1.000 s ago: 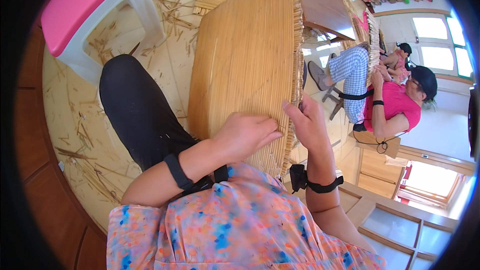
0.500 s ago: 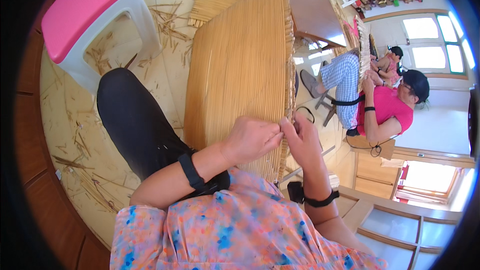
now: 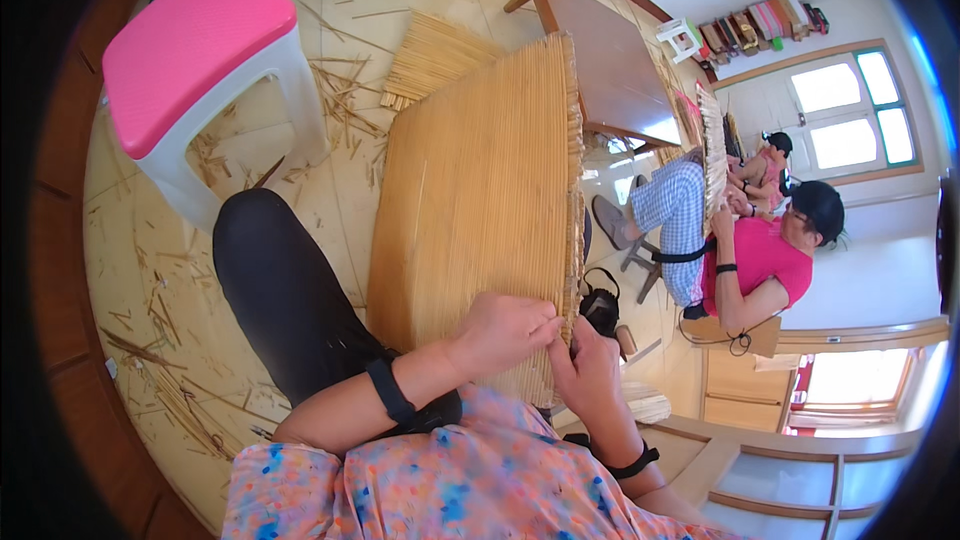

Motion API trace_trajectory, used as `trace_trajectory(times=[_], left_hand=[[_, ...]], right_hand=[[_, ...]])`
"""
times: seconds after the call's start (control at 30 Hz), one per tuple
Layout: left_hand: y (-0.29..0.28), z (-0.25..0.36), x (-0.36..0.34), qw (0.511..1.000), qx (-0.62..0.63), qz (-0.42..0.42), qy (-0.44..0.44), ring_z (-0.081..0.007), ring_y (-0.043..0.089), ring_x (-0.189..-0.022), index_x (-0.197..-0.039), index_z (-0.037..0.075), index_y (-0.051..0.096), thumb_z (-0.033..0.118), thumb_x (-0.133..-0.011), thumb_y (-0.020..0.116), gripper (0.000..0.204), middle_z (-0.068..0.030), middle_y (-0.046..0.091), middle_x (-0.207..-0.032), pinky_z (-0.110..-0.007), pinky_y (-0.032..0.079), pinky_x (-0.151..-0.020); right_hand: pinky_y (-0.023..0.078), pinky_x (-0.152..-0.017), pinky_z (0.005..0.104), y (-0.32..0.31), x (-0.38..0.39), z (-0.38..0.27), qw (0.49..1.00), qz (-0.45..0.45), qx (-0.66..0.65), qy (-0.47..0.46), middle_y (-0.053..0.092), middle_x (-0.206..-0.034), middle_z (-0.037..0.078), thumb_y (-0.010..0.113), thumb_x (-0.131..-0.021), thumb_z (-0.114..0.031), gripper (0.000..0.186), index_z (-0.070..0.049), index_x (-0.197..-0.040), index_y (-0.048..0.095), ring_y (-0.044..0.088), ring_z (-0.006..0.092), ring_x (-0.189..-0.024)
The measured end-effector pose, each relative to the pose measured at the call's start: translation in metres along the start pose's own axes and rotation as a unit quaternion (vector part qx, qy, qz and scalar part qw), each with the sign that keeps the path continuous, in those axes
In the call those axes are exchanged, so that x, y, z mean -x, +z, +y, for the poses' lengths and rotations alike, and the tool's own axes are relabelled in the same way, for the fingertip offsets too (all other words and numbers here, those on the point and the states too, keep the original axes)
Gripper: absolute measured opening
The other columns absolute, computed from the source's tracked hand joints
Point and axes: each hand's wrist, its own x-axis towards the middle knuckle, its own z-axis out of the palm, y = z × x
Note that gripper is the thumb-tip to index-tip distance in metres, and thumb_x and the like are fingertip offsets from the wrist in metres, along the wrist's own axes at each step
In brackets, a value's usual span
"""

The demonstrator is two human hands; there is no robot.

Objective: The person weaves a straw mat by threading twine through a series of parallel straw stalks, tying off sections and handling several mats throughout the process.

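A woven straw mat (image 3: 470,190) of thin pale stalks lies across my lap and runs away from me over the floor. My left hand (image 3: 505,330) rests on its near right corner, fingers pinched at the mat's fringed right edge (image 3: 573,170). My right hand (image 3: 590,375) meets it from the right side and grips the same edge, fingertips touching the left hand's. Both wrists wear black bands. What lies between the fingertips is too small to make out.
A pink-topped white stool (image 3: 200,70) stands at the left on a floor strewn with straw bits. A bundle of loose stalks (image 3: 435,55) lies beyond the mat. A wooden table (image 3: 600,70) is behind. A seated person in a pink shirt (image 3: 755,260) works on another mat at right.
Both hands have slid nearer to me along the mat's right edge and come closer together. The view has tilted, showing more of the stool and floor.
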Motion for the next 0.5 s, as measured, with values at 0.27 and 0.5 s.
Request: trace_trajectory(times=[0.27, 0.5], left_hand=[[0.01, -0.003, 0.005, 0.993, 0.071, 0.082, 0.037, -0.0312, 0.054, -0.053, -0.067, 0.006, 0.054, 0.016, -0.089, 0.065, 0.026, -0.0121, 0.052, -0.061, -0.042, 0.042, -0.048], [-0.003, 0.001, 0.005, 0.985, 0.073, 0.139, 0.078, -0.0306, 0.054, -0.05, -0.065, 0.006, 0.051, 0.013, -0.086, 0.067, 0.028, -0.0116, 0.05, -0.058, -0.041, 0.042, -0.046]], right_hand=[[0.044, -0.055, 0.0478, 0.004, 0.008, -0.008, 0.999, 0.029, 0.014, -0.028, 0.058, -0.067, 0.023, 0.058, -0.092, -0.017, 0.017, 0.0, -0.09, 0.06, 0.06, 0.0436, -0.061], [0.041, -0.058, 0.0489, 0.006, 0.006, -0.014, 1.0, 0.016, 0.019, -0.014, 0.06, -0.073, 0.021, 0.055, -0.093, -0.018, 0.017, -0.002, -0.089, 0.059, 0.058, 0.0411, -0.064]])
